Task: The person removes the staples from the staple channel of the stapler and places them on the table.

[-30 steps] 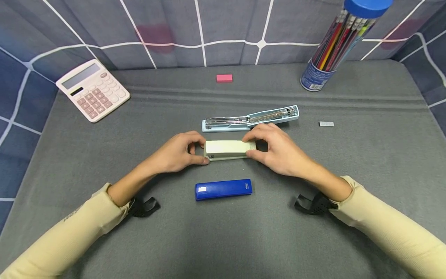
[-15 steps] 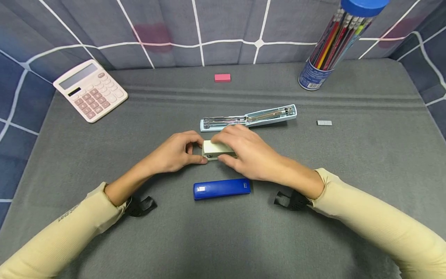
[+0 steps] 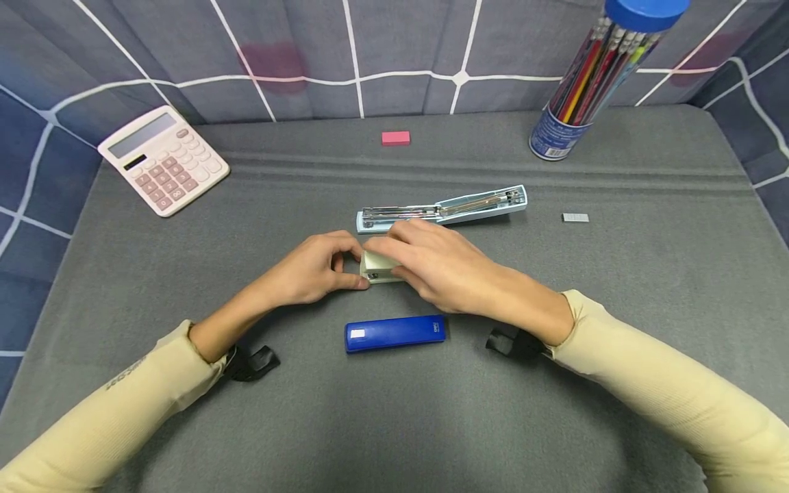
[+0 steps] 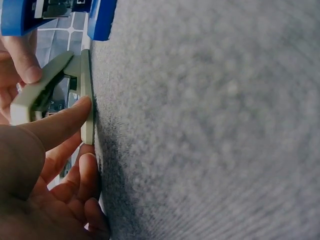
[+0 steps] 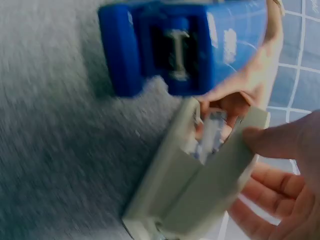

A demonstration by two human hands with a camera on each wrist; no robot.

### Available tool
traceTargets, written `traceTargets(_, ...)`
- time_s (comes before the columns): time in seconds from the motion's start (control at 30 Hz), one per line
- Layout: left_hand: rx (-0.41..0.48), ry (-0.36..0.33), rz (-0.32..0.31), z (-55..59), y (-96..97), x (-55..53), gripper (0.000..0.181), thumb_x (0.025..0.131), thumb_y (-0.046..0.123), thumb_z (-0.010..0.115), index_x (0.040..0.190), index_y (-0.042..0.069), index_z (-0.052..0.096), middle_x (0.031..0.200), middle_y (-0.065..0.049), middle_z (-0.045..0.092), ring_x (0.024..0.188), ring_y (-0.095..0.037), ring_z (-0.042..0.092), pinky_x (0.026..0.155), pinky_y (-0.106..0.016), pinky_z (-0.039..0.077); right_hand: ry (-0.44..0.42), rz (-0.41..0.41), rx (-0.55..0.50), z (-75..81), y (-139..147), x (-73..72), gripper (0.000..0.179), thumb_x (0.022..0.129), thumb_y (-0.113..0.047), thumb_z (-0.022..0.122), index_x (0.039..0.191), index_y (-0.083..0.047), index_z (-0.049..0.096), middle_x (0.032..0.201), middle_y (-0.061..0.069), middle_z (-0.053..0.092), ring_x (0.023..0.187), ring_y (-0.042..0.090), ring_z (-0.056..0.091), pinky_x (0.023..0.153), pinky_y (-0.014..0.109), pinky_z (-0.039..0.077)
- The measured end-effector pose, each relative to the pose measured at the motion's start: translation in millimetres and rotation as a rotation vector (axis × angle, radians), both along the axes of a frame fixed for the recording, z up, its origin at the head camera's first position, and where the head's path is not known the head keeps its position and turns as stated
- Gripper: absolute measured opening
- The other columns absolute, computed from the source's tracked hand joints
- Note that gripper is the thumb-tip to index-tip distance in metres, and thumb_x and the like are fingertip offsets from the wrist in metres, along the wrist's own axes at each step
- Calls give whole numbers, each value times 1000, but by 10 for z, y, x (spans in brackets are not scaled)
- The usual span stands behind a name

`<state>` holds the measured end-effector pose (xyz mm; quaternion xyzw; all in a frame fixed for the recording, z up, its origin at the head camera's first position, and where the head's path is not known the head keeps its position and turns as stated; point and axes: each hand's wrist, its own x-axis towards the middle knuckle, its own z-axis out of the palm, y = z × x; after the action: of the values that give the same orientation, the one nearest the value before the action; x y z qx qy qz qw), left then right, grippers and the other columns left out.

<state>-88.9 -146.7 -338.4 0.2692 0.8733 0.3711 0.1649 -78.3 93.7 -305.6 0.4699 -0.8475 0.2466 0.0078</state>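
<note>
A pale green stapler [image 3: 374,266] rests on the grey cloth between both hands. My left hand [image 3: 317,270] pinches the front end of its base, with the thumb along the near edge. Over its top arm lies my right hand [image 3: 446,267], gripping it with thumb and fingers and hiding the rear part. The left wrist view shows the top arm of the stapler [image 4: 42,85] raised at an angle from its base. In the right wrist view, the right thumb presses the side of the stapler [image 5: 200,200].
A blue stapler [image 3: 394,333] lies closer to me. Behind the hands is an opened light-blue stapler [image 3: 481,205]. Farther out are a staple strip [image 3: 575,218], pink eraser [image 3: 396,138], pink calculator [image 3: 163,161] and a tube of pencils [image 3: 557,140] by the curtain.
My right hand has moved left along the green stapler, from its rear end to over its top arm. The left hand keeps its hold on the front end.
</note>
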Motion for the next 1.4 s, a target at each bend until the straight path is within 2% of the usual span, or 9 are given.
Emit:
traceTargets(0.17, 18, 14, -10, -4, 3, -3, 28, 78, 12, 85, 101, 5, 70, 90, -2, 61, 67, -14, 50, 64, -30, 40, 40, 40, -70, 66, 146, 1, 46, 93, -4, 65, 136, -18, 55, 104, 5, 57, 87, 17, 51, 73, 36, 44)
traceTargets(0.33, 12, 18, -13, 1, 2, -5, 28, 79, 13, 85, 103, 7, 72, 89, -2, 61, 68, -14, 49, 64, -31, 39, 82, 17, -76, 139, 341, 37, 50, 97, -5, 58, 142, -25, 50, 106, 8, 55, 85, 18, 50, 71, 36, 43)
traceTargets(0.47, 10, 8, -8, -2, 3, -1, 28, 79, 12, 84, 104, 7, 72, 91, -2, 62, 68, -14, 49, 63, -30, 39, 119, -14, -110, 158, 500, 52, 46, 94, -5, 62, 137, -20, 55, 105, 8, 56, 82, 17, 50, 68, 36, 43)
traceTargets(0.63, 15, 10, -11, -2, 1, -3, 29, 79, 12, 84, 105, 6, 72, 94, -2, 62, 68, -14, 49, 63, -30, 39, 140, -76, -173, 163, 689, 62, 36, 88, -3, 69, 122, -9, 61, 108, 7, 61, 89, 17, 57, 72, 40, 47)
traceTargets(0.73, 14, 13, -16, 1, -2, -9, 29, 79, 12, 84, 105, 6, 72, 95, -2, 63, 69, -14, 50, 64, -30, 39, 131, -163, -186, 142, 837, 103, 33, 84, -6, 73, 114, -5, 60, 102, 5, 61, 87, 15, 56, 72, 35, 45)
traceTargets(0.83, 10, 10, -21, 4, -1, -16, 29, 79, 12, 84, 105, 6, 72, 94, -1, 63, 69, -14, 50, 65, -31, 40, 103, -273, -179, 102, 994, 168, 39, 78, -7, 78, 110, -2, 57, 94, 4, 60, 79, 13, 53, 69, 29, 40)
traceTargets(1.0, 5, 4, -16, 9, 4, -26, 29, 79, 12, 84, 105, 7, 73, 93, -1, 64, 69, -14, 50, 66, -31, 40, 13, -399, -143, 26, 1174, 248, 48, 74, -4, 83, 112, -2, 54, 88, 2, 62, 76, 14, 58, 67, 28, 40)
traceTargets(1.17, 2, -6, 0, 2, -1, -18, 30, 78, 12, 85, 105, 6, 73, 95, 0, 65, 69, -15, 50, 65, -31, 40, -53, -427, -78, -36, 1240, 277, 41, 82, -9, 79, 116, -8, 57, 89, -2, 62, 68, 14, 52, 61, 25, 36)
traceTargets(1.4, 18, -7, 1, -2, 5, -23, 30, 78, 11, 84, 106, 6, 74, 96, -1, 65, 68, -15, 50, 63, -29, 39, -23, -387, -23, -77, 1268, 257, 36, 84, -10, 77, 117, -7, 62, 108, 3, 64, 88, 16, 56, 75, 41, 43)
